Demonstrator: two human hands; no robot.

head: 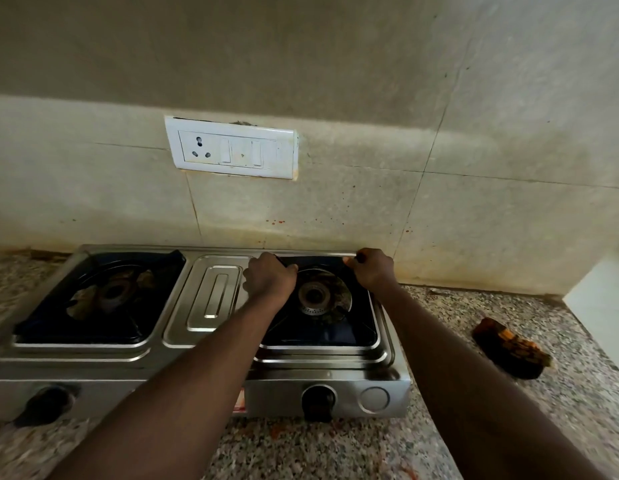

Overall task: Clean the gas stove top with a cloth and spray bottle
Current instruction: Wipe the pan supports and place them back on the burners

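A two-burner steel gas stove [211,299] stands on a speckled granite counter against the wall. My left hand [268,278] and my right hand [374,268] both grip the back corners of the black pan support [356,327] over the right burner [318,296]. The left burner [110,292] keeps its own black pan support. A dark brown and orange cloth [510,346] lies crumpled on the counter to the right of the stove. No spray bottle is in view.
Two black knobs [316,401] sit on the stove's front face. A white socket and switch plate [232,147] is on the stained tiled wall above. A white surface [602,299] stands at the far right edge.
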